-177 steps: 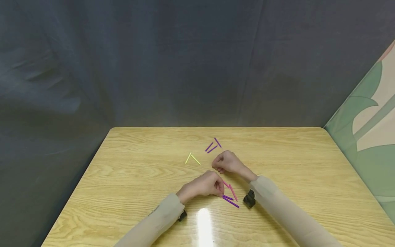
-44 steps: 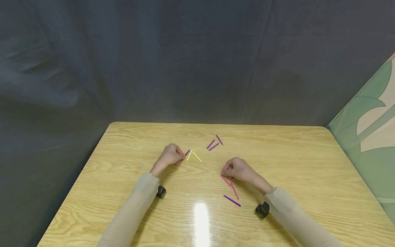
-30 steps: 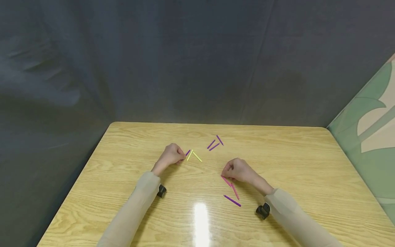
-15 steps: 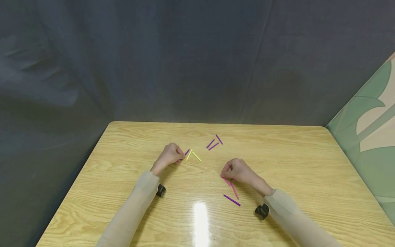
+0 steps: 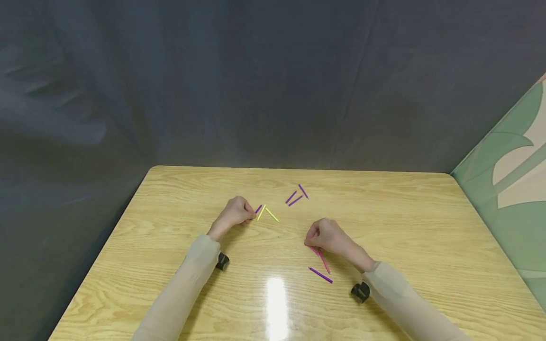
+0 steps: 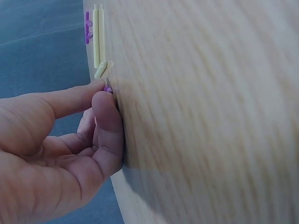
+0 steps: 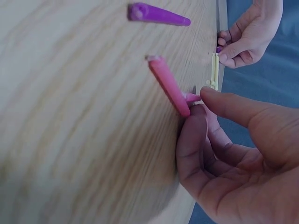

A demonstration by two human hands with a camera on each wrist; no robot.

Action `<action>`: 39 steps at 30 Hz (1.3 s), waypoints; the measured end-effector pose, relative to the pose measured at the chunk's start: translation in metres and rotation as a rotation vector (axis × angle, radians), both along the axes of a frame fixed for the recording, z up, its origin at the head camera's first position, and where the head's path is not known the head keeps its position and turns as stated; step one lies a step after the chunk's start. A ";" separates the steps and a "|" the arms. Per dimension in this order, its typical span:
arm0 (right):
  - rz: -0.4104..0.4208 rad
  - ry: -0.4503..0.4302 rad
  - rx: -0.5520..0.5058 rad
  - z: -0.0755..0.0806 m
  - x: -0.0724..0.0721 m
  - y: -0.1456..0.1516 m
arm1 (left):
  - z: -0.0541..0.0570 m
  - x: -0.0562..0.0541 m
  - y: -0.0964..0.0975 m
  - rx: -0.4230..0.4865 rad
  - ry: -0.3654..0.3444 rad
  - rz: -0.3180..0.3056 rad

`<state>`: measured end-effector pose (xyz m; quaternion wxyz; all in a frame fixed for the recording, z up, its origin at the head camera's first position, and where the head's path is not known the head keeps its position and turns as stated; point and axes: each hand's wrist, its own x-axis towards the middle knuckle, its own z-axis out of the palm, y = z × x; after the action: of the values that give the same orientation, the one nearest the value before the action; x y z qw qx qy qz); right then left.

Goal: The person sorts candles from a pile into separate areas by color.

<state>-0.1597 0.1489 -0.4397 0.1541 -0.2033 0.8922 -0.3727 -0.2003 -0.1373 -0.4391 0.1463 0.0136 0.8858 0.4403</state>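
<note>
My left hand (image 5: 234, 213) pinches one end of a thin purple stick (image 5: 258, 209) between thumb and fingertips, low over the wood. Just right of it lie two yellow sticks (image 5: 272, 215), set like an upturned V. In the left wrist view only a purple tip (image 6: 108, 88) shows past the fingers. My right hand (image 5: 330, 235) has thumb and index finger on the far end of a pink stick (image 5: 314, 250). A second pink stick (image 7: 168, 85) lies close against that one's near end. Below the pink pair rests another purple stick (image 5: 321, 275).
Three purple sticks (image 5: 295, 201) lie farther back on the wooden table (image 5: 384, 203). A dark curtain (image 5: 264, 94) hangs behind the table and along its left side. A patterned panel (image 5: 518, 189) stands at the right edge.
Since the oldest frame, my left hand has carried a purple stick from the near pile to the yellow sticks. My right hand has moved nearer, onto a pink stick. Lately both hands barely move.
</note>
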 end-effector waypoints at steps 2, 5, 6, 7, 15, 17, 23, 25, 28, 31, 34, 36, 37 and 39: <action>-0.006 0.017 0.010 0.000 0.001 -0.001 | 0.001 0.000 0.000 0.000 -0.002 0.002; -0.023 0.036 0.022 -0.002 0.002 -0.004 | 0.001 0.000 0.001 0.004 -0.005 0.002; -0.028 0.045 0.027 -0.002 0.003 -0.004 | 0.000 0.000 0.000 0.009 -0.009 0.003; -0.037 0.046 0.031 -0.002 0.004 -0.005 | 0.000 0.000 0.000 0.014 -0.012 0.005; -0.087 0.041 0.038 0.000 0.007 -0.010 | -0.001 0.002 0.000 0.021 -0.013 0.008; -0.093 0.038 0.036 0.000 0.007 -0.011 | -0.001 0.002 0.000 0.019 -0.012 0.010; -0.068 0.031 0.014 -0.001 0.005 -0.008 | -0.001 0.002 -0.001 0.022 -0.014 0.012; -0.056 0.015 0.003 -0.001 0.003 -0.006 | -0.001 0.002 -0.001 0.024 -0.017 0.008; -0.042 -0.022 -0.015 -0.001 -0.001 -0.002 | 0.000 0.001 -0.002 0.016 -0.013 -0.003; -0.038 -0.080 -0.041 0.000 -0.004 0.000 | 0.000 0.001 -0.003 0.015 -0.008 -0.016; -0.039 -0.127 -0.054 0.000 -0.005 0.001 | 0.001 0.001 -0.004 0.021 -0.010 -0.030; -0.040 -0.138 -0.062 0.000 -0.006 0.002 | 0.001 0.001 -0.004 0.026 -0.011 -0.038; -0.039 -0.141 -0.067 0.000 -0.006 0.002 | 0.001 0.001 -0.004 0.026 -0.012 -0.041; -0.033 -0.146 -0.078 0.001 -0.007 0.002 | 0.001 0.001 -0.005 0.026 -0.016 -0.041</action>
<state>-0.1666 0.1510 -0.4391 0.2047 -0.1667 0.8667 -0.4233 -0.1995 -0.1419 -0.4384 0.1622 0.0302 0.8784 0.4487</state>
